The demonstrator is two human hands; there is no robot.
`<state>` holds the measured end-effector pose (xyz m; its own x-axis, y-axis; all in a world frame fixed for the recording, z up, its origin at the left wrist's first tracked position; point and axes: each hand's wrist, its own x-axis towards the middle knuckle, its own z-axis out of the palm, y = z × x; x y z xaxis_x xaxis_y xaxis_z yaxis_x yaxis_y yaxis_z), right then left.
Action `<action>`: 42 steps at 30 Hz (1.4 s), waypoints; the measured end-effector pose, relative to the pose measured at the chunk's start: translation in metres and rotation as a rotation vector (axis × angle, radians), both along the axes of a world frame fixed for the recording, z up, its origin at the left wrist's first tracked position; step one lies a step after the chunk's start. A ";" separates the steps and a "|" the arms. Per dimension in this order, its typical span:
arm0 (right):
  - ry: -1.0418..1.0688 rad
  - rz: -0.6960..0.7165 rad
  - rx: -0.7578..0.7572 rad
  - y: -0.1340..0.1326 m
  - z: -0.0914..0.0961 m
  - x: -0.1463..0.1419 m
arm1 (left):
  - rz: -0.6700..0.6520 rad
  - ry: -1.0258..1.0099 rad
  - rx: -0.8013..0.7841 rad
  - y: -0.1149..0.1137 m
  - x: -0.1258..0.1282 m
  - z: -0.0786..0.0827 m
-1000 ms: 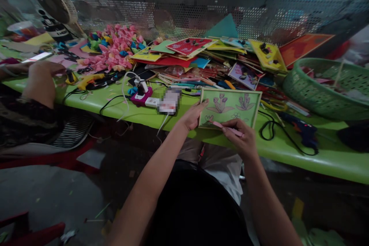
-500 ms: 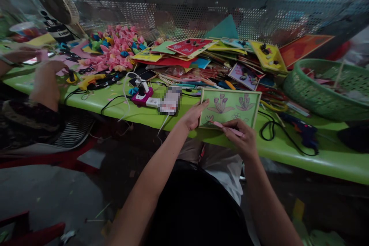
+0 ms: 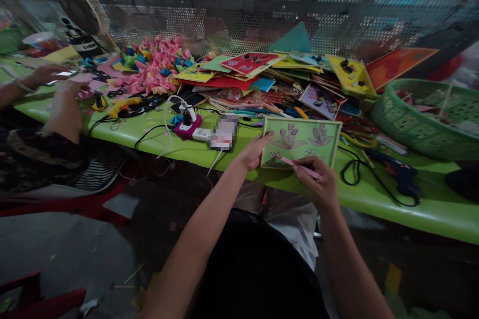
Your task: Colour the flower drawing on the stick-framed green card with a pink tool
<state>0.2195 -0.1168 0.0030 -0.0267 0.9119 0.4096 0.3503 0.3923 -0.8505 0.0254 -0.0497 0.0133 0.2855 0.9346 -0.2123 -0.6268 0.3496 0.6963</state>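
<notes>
Framed drawing [image 3: 304, 134] stays gripped in the left hand [image 3: 253, 153]; pinched by the right hand [image 3: 320, 178], the pink pen [image 3: 288, 161] barely shifts ahead of those fingers, so one outline [image 3: 274, 154] seems unfinished.

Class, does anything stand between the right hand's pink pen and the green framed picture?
Nothing visible does. The right hand holds the pink pen, its tip at the lower-left drawing on the green framed picture; contact is unclear. The left hand grips the left edge, clear of the tip.
</notes>
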 end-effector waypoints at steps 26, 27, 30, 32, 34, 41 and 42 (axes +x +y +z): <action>-0.004 0.003 -0.030 0.001 -0.004 0.000 | -0.013 0.029 -0.027 -0.002 0.002 0.007; 0.004 0.002 -0.033 0.001 -0.003 0.000 | -0.012 0.031 -0.022 -0.002 0.002 0.007; 0.019 0.011 -0.041 0.001 -0.001 -0.002 | -0.018 0.033 -0.014 -0.002 0.002 0.007; 0.020 0.018 -0.046 0.001 0.000 -0.002 | -0.019 0.031 -0.018 -0.003 0.002 0.008; 0.024 0.019 -0.048 0.001 0.000 -0.002 | -0.017 0.023 -0.027 -0.005 0.002 0.010; 0.019 0.036 -0.068 0.002 0.000 -0.001 | -0.024 0.003 -0.013 -0.007 0.002 0.009; 0.017 0.039 -0.069 0.002 0.000 -0.002 | -0.027 0.008 -0.013 -0.006 0.002 0.009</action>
<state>0.2178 -0.1152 0.0033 -0.0562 0.9365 0.3462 0.3209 0.3453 -0.8819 0.0274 -0.0560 0.0218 0.3083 0.9238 -0.2269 -0.6113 0.3752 0.6968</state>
